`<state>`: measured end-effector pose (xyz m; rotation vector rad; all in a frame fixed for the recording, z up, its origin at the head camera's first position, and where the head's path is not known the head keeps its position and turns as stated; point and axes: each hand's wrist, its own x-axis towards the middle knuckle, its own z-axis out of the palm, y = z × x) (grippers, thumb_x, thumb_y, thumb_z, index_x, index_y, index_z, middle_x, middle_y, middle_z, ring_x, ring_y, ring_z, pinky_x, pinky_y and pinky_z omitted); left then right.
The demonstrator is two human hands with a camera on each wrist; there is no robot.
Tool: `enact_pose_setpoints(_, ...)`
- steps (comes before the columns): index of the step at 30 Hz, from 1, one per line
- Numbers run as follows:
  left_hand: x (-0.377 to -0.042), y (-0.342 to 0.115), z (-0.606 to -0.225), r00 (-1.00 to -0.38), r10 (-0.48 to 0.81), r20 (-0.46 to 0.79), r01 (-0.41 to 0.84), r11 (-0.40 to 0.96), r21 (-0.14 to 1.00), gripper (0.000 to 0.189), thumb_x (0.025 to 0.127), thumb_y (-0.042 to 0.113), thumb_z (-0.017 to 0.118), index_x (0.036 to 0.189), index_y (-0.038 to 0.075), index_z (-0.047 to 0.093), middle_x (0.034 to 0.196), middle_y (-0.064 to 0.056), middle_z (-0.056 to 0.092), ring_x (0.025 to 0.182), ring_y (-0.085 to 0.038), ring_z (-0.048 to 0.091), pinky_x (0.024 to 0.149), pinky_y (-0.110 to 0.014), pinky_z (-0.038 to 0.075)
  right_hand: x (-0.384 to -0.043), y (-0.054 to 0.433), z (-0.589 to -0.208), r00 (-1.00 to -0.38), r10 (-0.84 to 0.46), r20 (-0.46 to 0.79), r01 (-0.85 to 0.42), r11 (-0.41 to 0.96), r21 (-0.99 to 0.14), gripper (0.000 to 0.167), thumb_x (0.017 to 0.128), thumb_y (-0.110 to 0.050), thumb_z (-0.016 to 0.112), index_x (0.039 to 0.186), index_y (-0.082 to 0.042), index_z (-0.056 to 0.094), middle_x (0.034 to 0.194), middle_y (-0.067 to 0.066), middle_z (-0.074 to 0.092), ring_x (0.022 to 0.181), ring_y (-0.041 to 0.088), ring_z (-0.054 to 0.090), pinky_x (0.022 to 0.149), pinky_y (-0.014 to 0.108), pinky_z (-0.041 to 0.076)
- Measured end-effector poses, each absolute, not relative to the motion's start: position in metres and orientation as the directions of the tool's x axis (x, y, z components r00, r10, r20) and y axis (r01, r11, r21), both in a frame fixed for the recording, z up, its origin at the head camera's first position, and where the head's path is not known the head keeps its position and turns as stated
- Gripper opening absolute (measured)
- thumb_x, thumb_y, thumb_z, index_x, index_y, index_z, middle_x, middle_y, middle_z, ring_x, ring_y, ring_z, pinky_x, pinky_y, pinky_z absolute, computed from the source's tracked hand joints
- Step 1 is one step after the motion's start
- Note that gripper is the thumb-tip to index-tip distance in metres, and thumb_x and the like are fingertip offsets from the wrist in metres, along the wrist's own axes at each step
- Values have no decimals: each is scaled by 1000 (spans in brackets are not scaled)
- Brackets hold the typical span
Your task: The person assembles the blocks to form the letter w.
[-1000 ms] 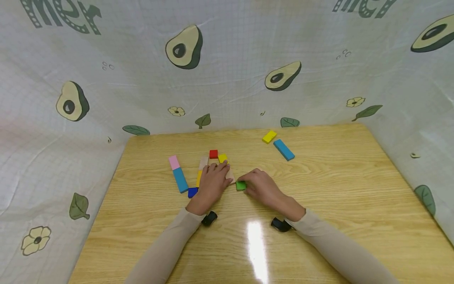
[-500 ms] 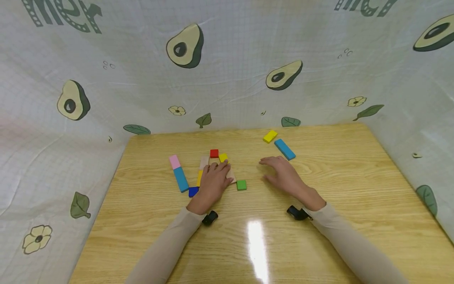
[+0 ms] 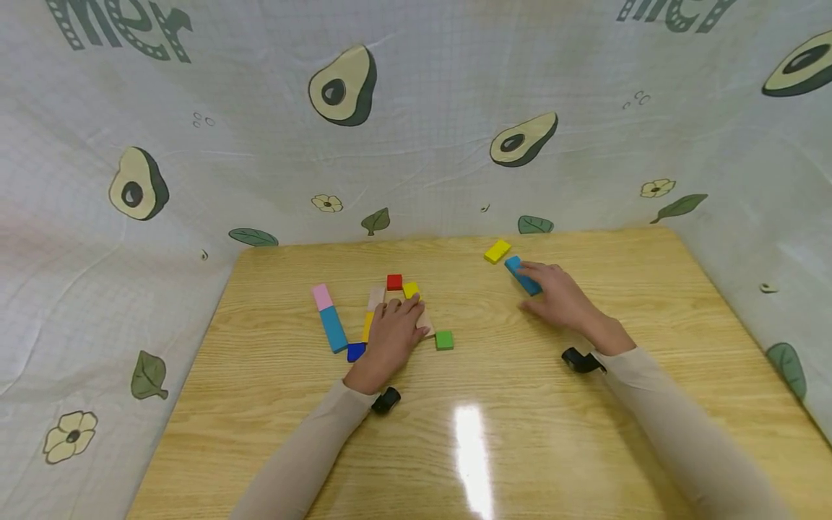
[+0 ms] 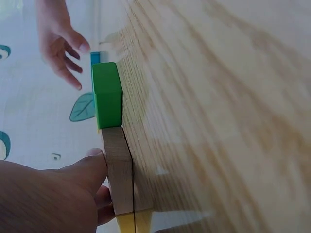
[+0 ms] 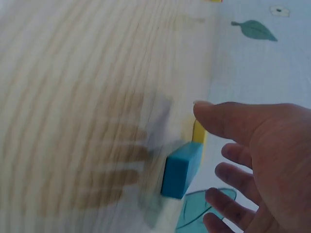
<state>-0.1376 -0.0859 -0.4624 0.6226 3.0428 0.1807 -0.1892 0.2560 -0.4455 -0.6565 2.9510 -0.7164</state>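
My left hand (image 3: 390, 338) rests on the block row, its fingers spread over a yellow block (image 3: 411, 289) and a plain wooden block (image 3: 425, 323). In the left wrist view the thumb lies at the side of the wooden block (image 4: 119, 170). A green block (image 3: 444, 340) sits at the end of that row, beyond the thumb. My right hand (image 3: 560, 296) hovers over a long light blue block (image 3: 513, 264), thumb and fingers apart. Seen from the right wrist, nothing is between the thumb and fingers; the light blue block (image 5: 181, 170) stays on the table.
A yellow block (image 3: 497, 251) lies behind the light blue one. Left of my left hand are a pink block (image 3: 322, 297), another light blue block (image 3: 334, 329), a dark blue block (image 3: 355, 352) and an orange-yellow block (image 3: 367, 326). A red block (image 3: 394, 282) sits behind.
My right hand has let go of the green block and moved right and away from me to the long light blue block. The left hand stays in place.
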Motion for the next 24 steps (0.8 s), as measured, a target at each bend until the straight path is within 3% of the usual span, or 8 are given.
enact_pose_setpoints(16,-136,-84,-460,-922,386,-14,382,918,106,55,109,41,57,157,13,54,166,-4,45,142,-32,48,116,-51,37,-219,293,-452,-856,-516,-32,-474,809,-348,77,97,-21,79,157,9,42,164,35,33,144,60,36,114,75,31)
enact_pose_setpoints(24,-135,-83,-459,-923,383,-12,380,918,114,55,108,40,59,156,13,55,166,-4,46,141,-32,49,116,-51,37,-227,302,-450,-829,-556,-62,-497,783,-373,81,96,-22,80,158,9,40,165,35,30,145,62,33,113,77,29)
